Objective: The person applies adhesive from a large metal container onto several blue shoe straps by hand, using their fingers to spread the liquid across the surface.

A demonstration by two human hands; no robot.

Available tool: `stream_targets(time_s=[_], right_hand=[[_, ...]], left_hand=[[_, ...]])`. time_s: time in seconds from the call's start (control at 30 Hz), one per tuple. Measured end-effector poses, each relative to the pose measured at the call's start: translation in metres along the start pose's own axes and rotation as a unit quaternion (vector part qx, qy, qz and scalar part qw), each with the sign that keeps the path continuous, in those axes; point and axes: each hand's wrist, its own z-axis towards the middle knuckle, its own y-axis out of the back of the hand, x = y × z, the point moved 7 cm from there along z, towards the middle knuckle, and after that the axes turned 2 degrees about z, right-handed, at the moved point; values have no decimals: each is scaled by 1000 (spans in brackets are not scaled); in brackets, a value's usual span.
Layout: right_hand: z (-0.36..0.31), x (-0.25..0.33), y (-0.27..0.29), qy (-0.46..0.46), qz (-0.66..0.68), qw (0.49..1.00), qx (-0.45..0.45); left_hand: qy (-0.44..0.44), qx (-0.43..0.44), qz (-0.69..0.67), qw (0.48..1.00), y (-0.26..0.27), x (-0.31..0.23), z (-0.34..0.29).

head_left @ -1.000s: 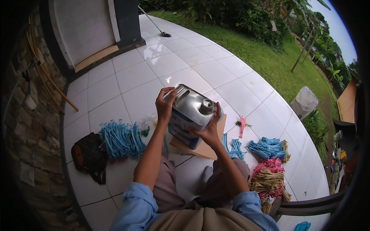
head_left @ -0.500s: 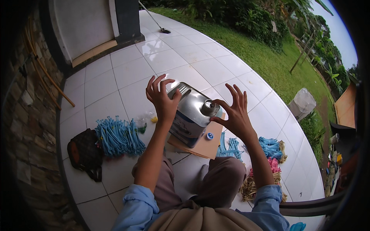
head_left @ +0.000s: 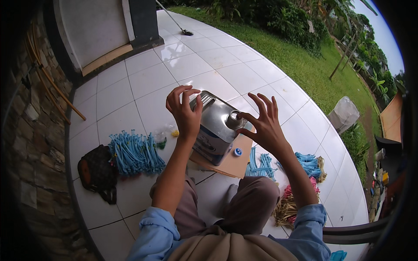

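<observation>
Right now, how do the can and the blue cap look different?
The can is big and tall; the cap is small and low. The can is boxy, while the cap is round. The can has a shiny silver top, but the cap is blue with a pale middle. Both rest on the cardboard, and both have some blue on them.

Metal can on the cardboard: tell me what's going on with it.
A person has the left hand open beside the handle of the metal can and the right hand open at the spout. Whether either touches is unclear. The can stands on cardboard, with a blue-and-white cap lying beside it.
</observation>
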Motion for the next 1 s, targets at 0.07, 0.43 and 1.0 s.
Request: stream_targets(time_s=[0.07, 0.43, 1.0], right_hand=[[-1, 1, 0, -1, 1, 1000, -1], [0, -4, -9, -56, 103, 993, -8], [-101, -112, -132, -183, 101, 978, 18]], left_hand=[[10, 8, -43, 999, -5, -4, -3], [-68, 34, -2, 997, -7, -26, 1], [74, 214, -40, 973, 7, -4, 2]])
